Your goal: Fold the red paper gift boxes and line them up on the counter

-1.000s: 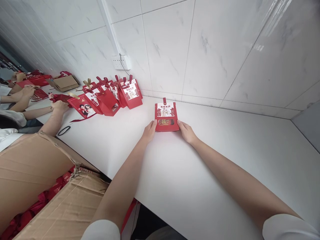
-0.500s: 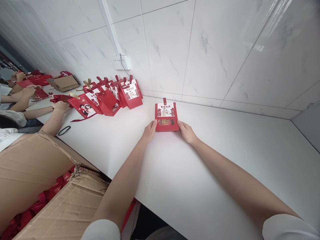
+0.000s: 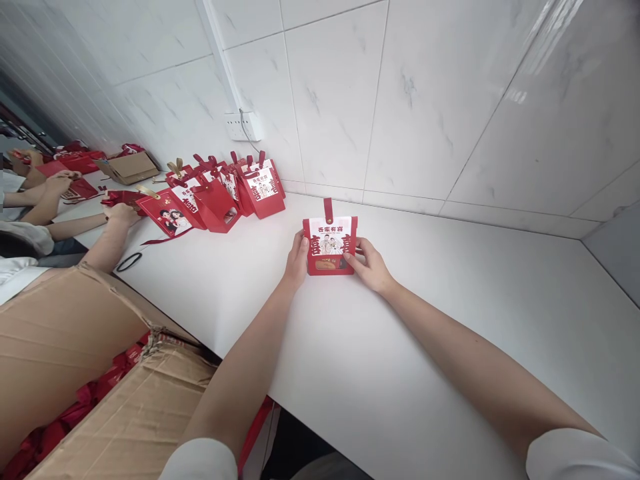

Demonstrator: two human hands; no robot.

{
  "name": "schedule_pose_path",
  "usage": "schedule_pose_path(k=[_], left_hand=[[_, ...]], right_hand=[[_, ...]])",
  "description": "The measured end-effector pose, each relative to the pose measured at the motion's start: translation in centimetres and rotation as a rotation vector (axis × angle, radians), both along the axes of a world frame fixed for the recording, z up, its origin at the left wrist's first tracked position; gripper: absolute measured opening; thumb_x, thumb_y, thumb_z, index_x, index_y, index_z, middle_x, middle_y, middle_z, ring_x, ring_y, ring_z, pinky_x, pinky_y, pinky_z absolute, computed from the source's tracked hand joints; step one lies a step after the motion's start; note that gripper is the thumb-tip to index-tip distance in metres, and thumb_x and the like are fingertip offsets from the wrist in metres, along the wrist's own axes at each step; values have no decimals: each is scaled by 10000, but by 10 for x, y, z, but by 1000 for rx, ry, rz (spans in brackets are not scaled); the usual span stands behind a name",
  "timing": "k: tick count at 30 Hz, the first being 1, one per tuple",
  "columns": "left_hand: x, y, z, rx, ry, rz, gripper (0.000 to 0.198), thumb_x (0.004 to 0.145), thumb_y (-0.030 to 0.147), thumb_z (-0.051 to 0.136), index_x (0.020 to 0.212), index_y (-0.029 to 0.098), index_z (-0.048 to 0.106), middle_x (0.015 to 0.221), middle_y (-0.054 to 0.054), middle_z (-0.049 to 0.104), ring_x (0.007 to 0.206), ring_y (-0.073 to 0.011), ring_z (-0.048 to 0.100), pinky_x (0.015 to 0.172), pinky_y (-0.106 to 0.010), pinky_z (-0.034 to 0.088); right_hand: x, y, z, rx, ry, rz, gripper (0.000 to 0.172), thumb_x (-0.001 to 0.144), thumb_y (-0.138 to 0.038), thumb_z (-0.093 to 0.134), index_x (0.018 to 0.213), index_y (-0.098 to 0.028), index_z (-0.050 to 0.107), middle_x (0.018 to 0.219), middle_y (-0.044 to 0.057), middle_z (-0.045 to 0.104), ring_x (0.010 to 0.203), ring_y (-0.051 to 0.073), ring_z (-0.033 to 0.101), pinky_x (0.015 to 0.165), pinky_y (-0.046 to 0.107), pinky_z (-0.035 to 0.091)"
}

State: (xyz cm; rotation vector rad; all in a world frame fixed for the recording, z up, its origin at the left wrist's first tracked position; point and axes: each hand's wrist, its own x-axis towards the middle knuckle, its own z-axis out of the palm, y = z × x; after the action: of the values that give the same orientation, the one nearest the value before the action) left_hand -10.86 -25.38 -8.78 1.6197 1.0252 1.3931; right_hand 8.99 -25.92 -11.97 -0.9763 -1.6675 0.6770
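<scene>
A small red gift box (image 3: 329,243) with a white picture label and a red tab on top stands upright on the white table (image 3: 400,347), its front facing me. My left hand (image 3: 296,262) grips its left side, fingers curled round the edge. My right hand (image 3: 369,263) holds the right side, thumb on the front near the little window at the bottom.
A row of similar red gift boxes (image 3: 225,190) stands by the tiled wall under a socket (image 3: 243,125). Other people's arms (image 3: 107,230) work at the far left. An open cardboard carton (image 3: 95,367) with red items sits at my left. A black loop (image 3: 129,261) lies on the table.
The box has been tipped up from leaning back to standing upright and drawn a little toward me. Both hands have shifted higher on its sides.
</scene>
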Motion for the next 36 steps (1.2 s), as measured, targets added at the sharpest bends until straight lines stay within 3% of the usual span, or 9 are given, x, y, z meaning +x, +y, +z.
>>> schedule_pose_path(k=[4, 6, 8, 12, 17, 27, 32, 36], left_hand=[[-5, -8, 14, 350, 388, 184, 673, 915, 460, 492, 1489, 276, 192, 1450, -112, 421, 1258, -237, 491, 1037, -386, 431], [-6, -11, 21, 468, 542, 213, 645, 928, 405, 481, 1493, 271, 199, 1448, -116, 416, 1272, -238, 470, 1036, -394, 428], [-6, -13, 25, 525, 620, 221, 590, 943, 359, 453, 1483, 261, 235, 1419, -116, 443, 1282, -237, 453, 1039, -404, 421], [-4, -12, 27, 526, 611, 208, 548, 949, 320, 444, 1464, 245, 271, 1411, -119, 449, 1300, -227, 439, 1044, -388, 421], [-5, -8, 26, 477, 590, 179, 534, 952, 335, 445, 1455, 258, 285, 1418, -110, 451, 1333, -232, 415, 1045, -383, 426], [-2, -10, 27, 391, 528, 134, 572, 936, 389, 465, 1461, 268, 271, 1452, -99, 415, 1352, -234, 392, 1095, -391, 375], [4, -12, 35, 514, 585, 282, 524, 933, 443, 447, 1410, 239, 376, 1474, -128, 357, 1369, -266, 352, 1117, -453, 324], [14, -17, 43, 542, 676, 343, 484, 950, 427, 398, 1404, 259, 400, 1519, -90, 324, 1423, -279, 264, 1171, -497, 184]], right_hand=[[-5, -11, 23, 156, -16, -149, 566, 916, -425, 497, 1403, -252, 267, 1463, 127, 387, 1189, 257, 538, 916, 440, 502], [-8, -15, 38, 229, -131, -199, 575, 936, -383, 455, 1447, -256, 224, 1481, 126, 366, 1201, 270, 528, 926, 451, 487], [-10, -17, 50, 308, -271, -234, 521, 946, -333, 424, 1440, -260, 277, 1438, 107, 431, 1242, 274, 491, 982, 469, 435], [-10, -17, 61, 339, -416, -276, 457, 949, -271, 387, 1406, -257, 362, 1341, 95, 526, 1222, 265, 499, 988, 462, 406], [-8, -12, 58, 283, -428, -250, 466, 955, -282, 374, 1419, -263, 340, 1249, 97, 592, 1071, 272, 581, 915, 465, 445], [-10, -11, 52, 196, -314, -142, 523, 960, -380, 376, 1458, -269, 261, 1358, 110, 485, 1211, 290, 495, 972, 470, 444], [-6, -10, 62, 307, -335, -181, 509, 929, -410, 440, 1406, -251, 357, 1372, 114, 458, 1277, 308, 410, 1047, 505, 368], [-5, -13, 71, 359, -393, -216, 547, 928, -409, 430, 1432, -229, 317, 1443, 122, 409, 1340, 314, 345, 1068, 529, 320]])
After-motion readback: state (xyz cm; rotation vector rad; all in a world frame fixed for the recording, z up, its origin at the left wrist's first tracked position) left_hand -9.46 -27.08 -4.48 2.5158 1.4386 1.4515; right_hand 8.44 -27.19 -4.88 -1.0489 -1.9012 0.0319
